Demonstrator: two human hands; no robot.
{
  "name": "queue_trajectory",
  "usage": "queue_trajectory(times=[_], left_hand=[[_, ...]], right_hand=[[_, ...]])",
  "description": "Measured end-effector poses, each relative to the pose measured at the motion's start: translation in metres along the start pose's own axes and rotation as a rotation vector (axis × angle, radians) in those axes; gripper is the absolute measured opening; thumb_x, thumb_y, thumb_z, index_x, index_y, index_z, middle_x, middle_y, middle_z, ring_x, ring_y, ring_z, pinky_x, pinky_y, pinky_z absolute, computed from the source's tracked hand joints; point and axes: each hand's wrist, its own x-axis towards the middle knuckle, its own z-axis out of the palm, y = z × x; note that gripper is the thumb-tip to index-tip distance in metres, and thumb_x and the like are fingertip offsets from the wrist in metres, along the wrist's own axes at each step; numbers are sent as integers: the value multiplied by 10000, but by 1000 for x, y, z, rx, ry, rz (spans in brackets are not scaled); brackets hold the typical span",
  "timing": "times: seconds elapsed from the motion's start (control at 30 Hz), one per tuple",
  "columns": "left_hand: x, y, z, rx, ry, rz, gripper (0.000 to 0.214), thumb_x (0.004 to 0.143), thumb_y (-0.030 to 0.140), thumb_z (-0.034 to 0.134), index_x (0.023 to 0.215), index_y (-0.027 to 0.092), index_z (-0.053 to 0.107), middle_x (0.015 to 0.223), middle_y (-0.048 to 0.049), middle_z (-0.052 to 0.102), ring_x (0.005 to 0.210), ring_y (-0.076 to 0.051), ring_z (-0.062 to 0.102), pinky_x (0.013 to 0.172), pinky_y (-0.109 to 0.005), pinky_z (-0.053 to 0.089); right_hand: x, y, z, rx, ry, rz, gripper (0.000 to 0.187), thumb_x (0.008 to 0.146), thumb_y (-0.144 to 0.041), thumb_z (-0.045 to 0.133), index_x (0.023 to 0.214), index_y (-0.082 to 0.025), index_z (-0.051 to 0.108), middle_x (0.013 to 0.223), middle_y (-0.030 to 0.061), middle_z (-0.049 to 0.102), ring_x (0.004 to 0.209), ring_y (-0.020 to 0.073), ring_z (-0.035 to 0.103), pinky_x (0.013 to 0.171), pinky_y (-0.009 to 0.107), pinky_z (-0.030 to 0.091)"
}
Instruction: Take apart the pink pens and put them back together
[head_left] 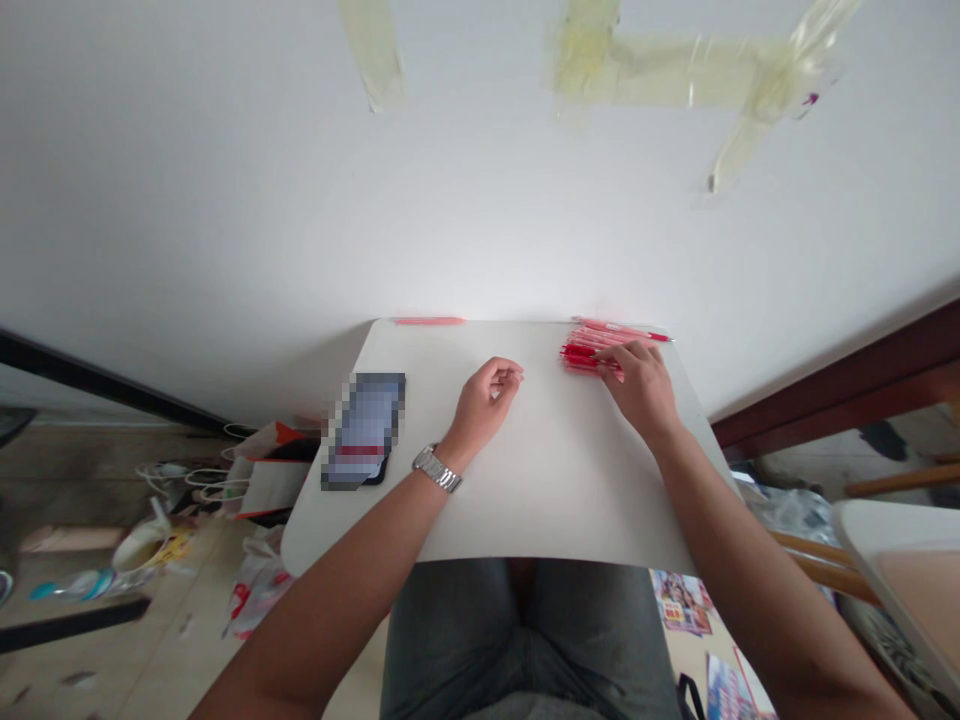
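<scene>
Right hand (646, 395): bent down over the far right of the desk, fingertips at the near edge of the pens; from here I can't tell whether it has pinched one or only touches them.
Pen pile: a bunch of slim pink pens (600, 331) lying side by side by the wall, with bright red pens (579, 353) among them, next to the fingertips.
Left hand (484, 398): loosely curled and relaxed above the middle of the desk, well apart from the pile, gripping nothing that I can see.
Left wrist: a silver metal-link watch (436, 468).
Lone pen: one slim pink pen (430, 321) along the far left edge.
Phone: a dark rectangular phone (367, 425), its screen blurred, flat on the left side.
Desk: a white, round-cornered desk (555, 490) above the person's grey jeans (525, 625).
Wall: plain white wall (480, 200), yellowed clear tape (690, 72) stuck high up.
Floor, left: a crumpled white plastic bag (260, 590).
</scene>
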Motion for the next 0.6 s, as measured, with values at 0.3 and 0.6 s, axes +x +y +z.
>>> queue_trajectory(times=[0.3, 0.6], left_hand=[[0, 3, 0, 10, -2, -12, 174, 1017, 360, 619, 1021, 196, 677, 1045, -78, 767, 1017, -191, 747, 896, -299, 571], [0, 1, -1, 30, -6, -3, 183, 1023, 365, 611, 1027, 198, 686, 1049, -72, 768, 1004, -186, 745, 890, -299, 568]], right_hand=[[-1, -1, 0, 30, 28, 7, 183, 970, -242, 636, 1087, -221, 776, 1110, 126, 728, 1052, 331, 615, 964, 466, 502], [0, -15, -8, 133, 61, 28, 139, 964, -303, 653, 1029, -225, 748, 1015, 102, 727, 967, 294, 660, 861, 405, 512]])
